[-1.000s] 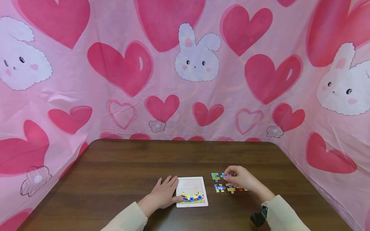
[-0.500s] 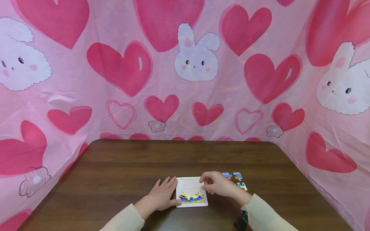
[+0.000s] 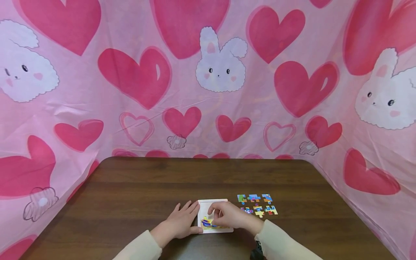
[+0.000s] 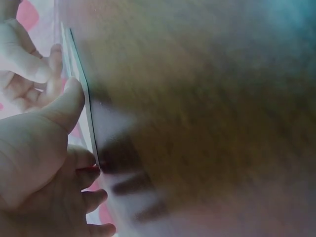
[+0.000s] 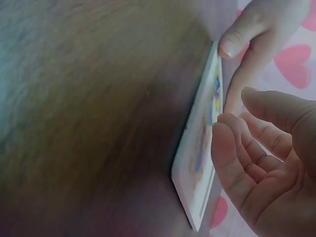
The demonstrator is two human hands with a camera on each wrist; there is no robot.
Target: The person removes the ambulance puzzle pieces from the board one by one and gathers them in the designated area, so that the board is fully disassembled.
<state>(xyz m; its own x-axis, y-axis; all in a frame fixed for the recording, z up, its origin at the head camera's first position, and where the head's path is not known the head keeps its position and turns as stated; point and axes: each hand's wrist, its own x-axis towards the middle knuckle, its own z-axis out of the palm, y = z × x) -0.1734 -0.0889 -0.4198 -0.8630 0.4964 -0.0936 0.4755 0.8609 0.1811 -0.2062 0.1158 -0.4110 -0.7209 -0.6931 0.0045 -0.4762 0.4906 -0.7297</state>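
Note:
A white-rimmed puzzle tray (image 3: 212,200) lies on the table, its lower part filled with a picture of a yellow vehicle (image 3: 206,222) with blue wheels. Flat along the tray's left side is my left hand (image 3: 180,221), its thumb at the near left corner. My right hand (image 3: 230,215) hovers over the tray's right part, hiding some of the picture. In the right wrist view its thumb and loosely bent fingers (image 5: 224,148) are apart, with nothing between them. The left wrist view shows the left thumb (image 4: 69,106) at the tray's edge.
Right of the tray lie two rows of loose jigsaw pieces, among them a green one (image 3: 241,198), a blue one (image 3: 254,198) and a yellow one (image 3: 259,211). The brown wooden table (image 3: 146,180) meets a pink heart-patterned cloth (image 3: 149,126) behind it.
My right hand has moved left from the loose pieces to above the tray, uncovering the pieces and now covering part of the vehicle picture. The left hand stays at the tray's left side.

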